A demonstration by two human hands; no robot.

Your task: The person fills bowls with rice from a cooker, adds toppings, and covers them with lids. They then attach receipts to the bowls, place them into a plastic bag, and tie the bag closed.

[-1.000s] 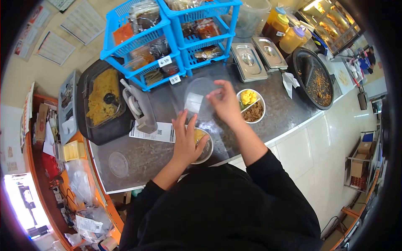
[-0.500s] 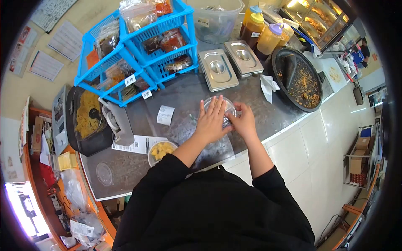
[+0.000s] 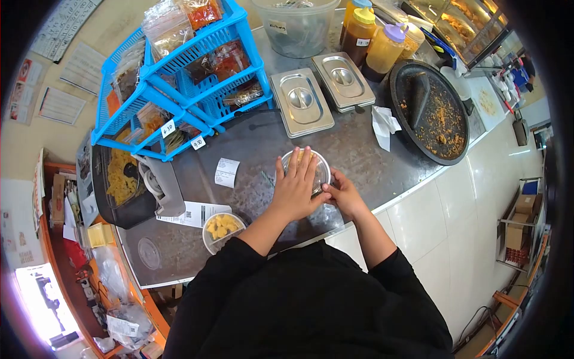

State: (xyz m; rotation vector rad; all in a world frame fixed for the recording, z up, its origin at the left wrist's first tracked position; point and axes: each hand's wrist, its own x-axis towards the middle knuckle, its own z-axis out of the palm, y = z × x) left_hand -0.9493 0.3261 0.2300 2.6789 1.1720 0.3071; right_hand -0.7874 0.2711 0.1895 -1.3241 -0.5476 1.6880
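Observation:
A round clear plastic container (image 3: 324,172) sits on the dark worktop in front of me, largely covered by my hands. My left hand (image 3: 295,188) lies flat across its top, fingers stretched out and slightly spread. At the container's right rim, my right hand (image 3: 343,195) grips the edge between thumb and bent fingers. What the container holds is hidden. Beside my left forearm stands a round tub (image 3: 209,241) with yellow chunks in it. A small green-striped piece (image 3: 266,178) lies just left of the container.
Blue stacked baskets (image 3: 206,113) hold bagged goods at the back left. Lidded steel pans (image 3: 302,122), sauce bottles (image 3: 384,54) and a large stone mortar (image 3: 399,128) with a pestle line the back. Receipts (image 3: 226,172) and a flat clear lid (image 3: 149,253) lie leftward.
The view has shifted slightly. My left hand has slid a little left on the container, showing more of its right rim. My right hand stays at that rim.

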